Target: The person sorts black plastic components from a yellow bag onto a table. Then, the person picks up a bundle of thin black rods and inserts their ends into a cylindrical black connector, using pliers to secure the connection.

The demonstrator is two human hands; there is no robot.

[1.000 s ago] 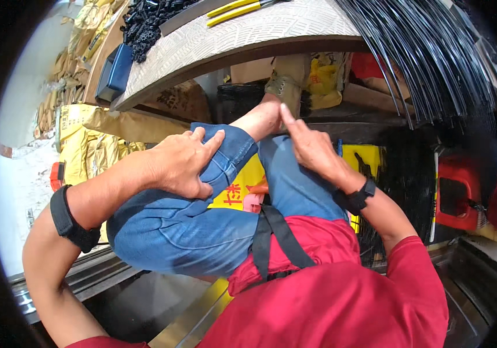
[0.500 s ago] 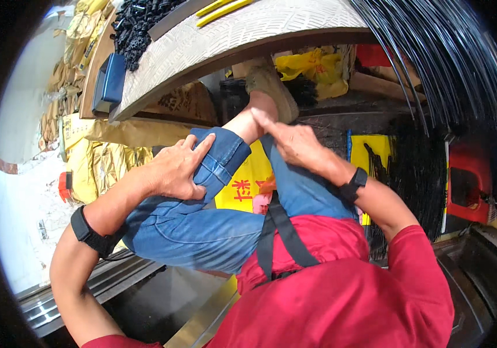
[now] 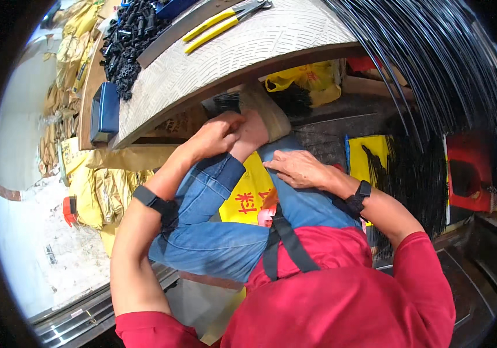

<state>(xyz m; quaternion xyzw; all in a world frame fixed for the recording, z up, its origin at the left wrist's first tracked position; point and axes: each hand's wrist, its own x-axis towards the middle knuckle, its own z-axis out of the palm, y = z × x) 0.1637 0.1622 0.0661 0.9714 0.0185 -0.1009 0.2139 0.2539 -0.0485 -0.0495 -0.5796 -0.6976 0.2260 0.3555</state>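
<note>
My left hand (image 3: 222, 136) is at the bare ankle (image 3: 252, 130) of my crossed leg, fingers curled in against the skin; I see nothing in them. The rolled-up cuff of my blue jeans (image 3: 202, 185) lies just below that wrist. My right hand (image 3: 299, 168) rests on the other jeans leg, its fingers stretched out and holding nothing. A tan shoe (image 3: 272, 113) is on the foot of the crossed leg, under the table edge. Both wrists wear black bands.
Yellow-handled cutters (image 3: 213, 33) and a pile of small black parts (image 3: 129, 49) lie on the patterned table (image 3: 283, 35). A blue box (image 3: 105, 110) stands at its left corner. Long black rods (image 3: 428, 58) hang over at the right, near a red plastic stool (image 3: 467, 174).
My left hand has moved from the jeans cuff up to the ankle and curled. My right hand has drawn back from the ankle onto the other leg. The view has shifted slightly.
</note>
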